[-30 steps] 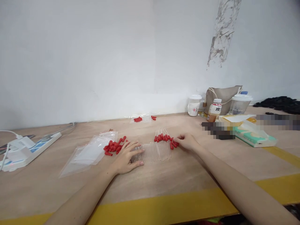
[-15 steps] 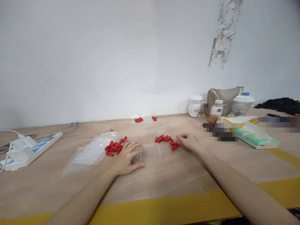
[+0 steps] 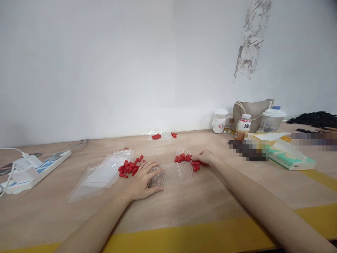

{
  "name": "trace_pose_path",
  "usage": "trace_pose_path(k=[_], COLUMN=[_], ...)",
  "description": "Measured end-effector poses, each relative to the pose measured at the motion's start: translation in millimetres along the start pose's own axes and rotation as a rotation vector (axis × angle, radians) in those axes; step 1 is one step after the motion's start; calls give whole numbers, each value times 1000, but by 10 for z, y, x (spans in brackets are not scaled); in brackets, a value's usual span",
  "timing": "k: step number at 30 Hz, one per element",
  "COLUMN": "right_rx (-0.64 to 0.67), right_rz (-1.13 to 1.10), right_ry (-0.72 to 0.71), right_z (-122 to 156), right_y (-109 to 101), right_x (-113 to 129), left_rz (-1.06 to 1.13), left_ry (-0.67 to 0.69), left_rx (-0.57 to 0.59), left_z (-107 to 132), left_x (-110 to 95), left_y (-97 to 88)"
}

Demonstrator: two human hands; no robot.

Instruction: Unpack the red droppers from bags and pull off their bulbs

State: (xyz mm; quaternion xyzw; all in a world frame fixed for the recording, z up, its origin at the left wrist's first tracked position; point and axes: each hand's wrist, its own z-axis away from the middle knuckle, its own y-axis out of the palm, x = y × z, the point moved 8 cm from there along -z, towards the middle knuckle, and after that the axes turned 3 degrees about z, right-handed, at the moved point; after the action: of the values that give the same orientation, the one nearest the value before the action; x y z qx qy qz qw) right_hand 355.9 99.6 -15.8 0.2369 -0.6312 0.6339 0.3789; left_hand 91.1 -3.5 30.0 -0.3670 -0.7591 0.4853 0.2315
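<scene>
A row of clear glass tubes [image 3: 175,174] lies side by side in the middle of the wooden table [image 3: 200,203]. My left hand [image 3: 143,180] rests flat and open on the row's left end, fingers stretched over the tubes. My right hand [image 3: 205,157] sits curled at the row's far right corner, fingertips on a red rubber bulb among the capped droppers [image 3: 184,157]. A loose heap of red bulbs [image 3: 129,166] lies just beyond my left hand.
Clear zip bags [image 3: 101,173] lie to the left, a white power strip [image 3: 34,168] further left. At the right stand cups [image 3: 219,121], a drink bottle [image 3: 242,127], a beige bag [image 3: 252,111] and a tissue pack [image 3: 288,158]. More red bulbs [image 3: 156,136] sit near the wall.
My right hand drew back from the red-capped droppers and then returned, its fingers closing on a red bulb. My left hand stayed flat on the tubes.
</scene>
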Motion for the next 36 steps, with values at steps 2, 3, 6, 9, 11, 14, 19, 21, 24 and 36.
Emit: trace_pose_path(k=[2,3,6,9,11,14,19,21,24,36], right_rx=[4,5,-2,-44,-88,-139,-192,-238,-292,-461], right_rz=[-33,-53,-113,-171,-204,-230,-48,110,196,303], right_ry=[2,1,2,-11,-54,-157,-574,-838,-1045,-1134], right_z=[1,6,28,66,103,185,531,802,1126,1424], right_y=[20,30,33,-39,-122,-213,-92,48,216,317], right_x=[-7,-10,-7,36,101,242,628,778,815,824], left_rz=[7,9,9,6,2,-18,-85,-113,-163,-305], left_ry=[-1,-2,-5,1,7,-3,-69,-71,-13,64], left_rx=[4,3,-10,-34,-61,-125,-316,-373,-382,-389], left_z=[4,7,19,26,25,25,42,30,-40,-177], left_x=[7,11,14,-4,-17,-1,55,5,-165,-451], left_y=[9,13,15,-4,-29,-75,-198,-240,-229,-28])
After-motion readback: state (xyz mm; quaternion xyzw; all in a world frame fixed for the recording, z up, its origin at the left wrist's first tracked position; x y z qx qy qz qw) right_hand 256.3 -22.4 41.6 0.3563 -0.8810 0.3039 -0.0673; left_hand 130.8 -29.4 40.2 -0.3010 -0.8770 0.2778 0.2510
